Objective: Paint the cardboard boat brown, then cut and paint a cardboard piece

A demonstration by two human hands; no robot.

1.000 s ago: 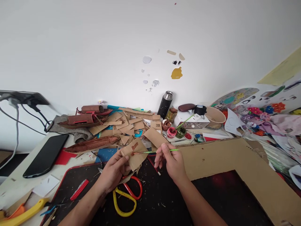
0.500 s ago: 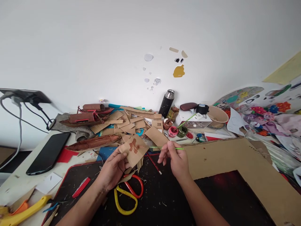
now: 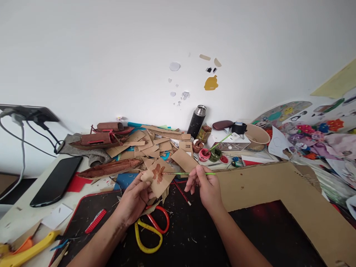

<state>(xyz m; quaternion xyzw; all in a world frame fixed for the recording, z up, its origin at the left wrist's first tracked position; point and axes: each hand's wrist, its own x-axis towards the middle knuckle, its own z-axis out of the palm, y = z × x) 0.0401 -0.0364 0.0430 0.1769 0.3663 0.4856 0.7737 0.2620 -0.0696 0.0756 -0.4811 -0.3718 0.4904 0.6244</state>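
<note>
My left hand (image 3: 139,194) grips a square piece of cardboard (image 3: 166,182) by its left edge, tilted up toward me. Brown paint (image 3: 158,173) marks its upper middle. A thin green paintbrush (image 3: 180,173) is pinched in my right hand (image 3: 205,183), its tip on the painted patch. Open paint jars stand beyond: brown (image 3: 198,145), red (image 3: 204,155) with another brush in or across it, and green (image 3: 216,154). Just below the cardboard lie scissors with red and yellow handles (image 3: 149,247), their blades hidden.
Brown-painted model boats (image 3: 111,168) and cardboard scraps (image 3: 151,142) crowd the back left. A black flask (image 3: 197,121) stands by the wall. To the left lie a phone (image 3: 57,181) and a red-handled cutter (image 3: 96,221). A large cardboard sheet (image 3: 256,183) spans the right.
The brush tip has moved left from the cardboard's right edge onto the painted patch. The brown patch looks slightly larger. My left hand and the cardboard have hardly moved.
</note>
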